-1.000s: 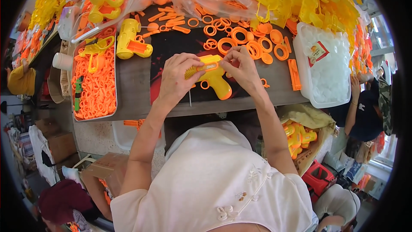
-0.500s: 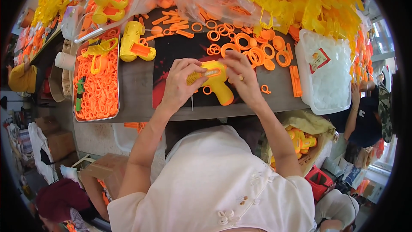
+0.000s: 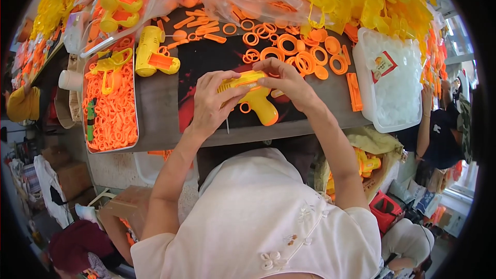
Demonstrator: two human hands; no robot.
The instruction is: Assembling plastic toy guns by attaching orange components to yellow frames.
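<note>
While the yellow toy gun (image 3: 264,110) was grasped by the left hand (image 3: 211,100), its end beside the right hand (image 3: 293,87) was apparently re-pinched by that previously spread hand. Two-handed work was seemingly resumed.

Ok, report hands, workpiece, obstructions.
Left hand gripping yellow toy gun, left end. Right hand at its upper right, grip unclear. Loose orange rings beyond, apparently not blocking.
</note>
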